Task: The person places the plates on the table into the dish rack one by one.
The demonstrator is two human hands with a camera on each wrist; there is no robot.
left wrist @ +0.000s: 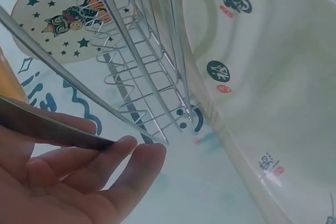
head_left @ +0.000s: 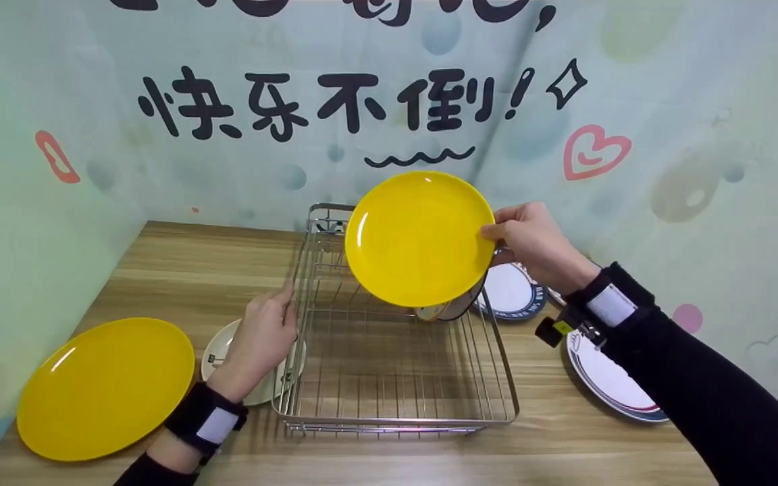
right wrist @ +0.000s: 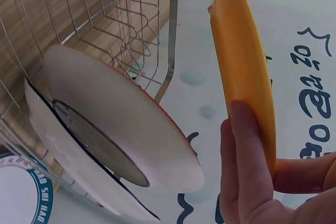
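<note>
My right hand (head_left: 495,228) pinches the right edge of a yellow plate (head_left: 416,236) and holds it upright in the air over the far end of a wire dish rack (head_left: 396,398). In the right wrist view the plate (right wrist: 244,66) is edge-on, with my thumb (right wrist: 247,166) pressed on its rim. My left hand (head_left: 286,305) grips the rack's left rail; the rail (left wrist: 58,132) runs across my fingers (left wrist: 110,163). Two plates (right wrist: 121,135) stand leaning in the rack's far right corner, below the held plate.
A second yellow plate (head_left: 105,388) lies flat at the table's near left. A cream plate (head_left: 220,351) sits under my left wrist beside the rack. White plates with dark rims (head_left: 510,290) (head_left: 608,378) lie right of the rack. Printed backdrop walls close in behind.
</note>
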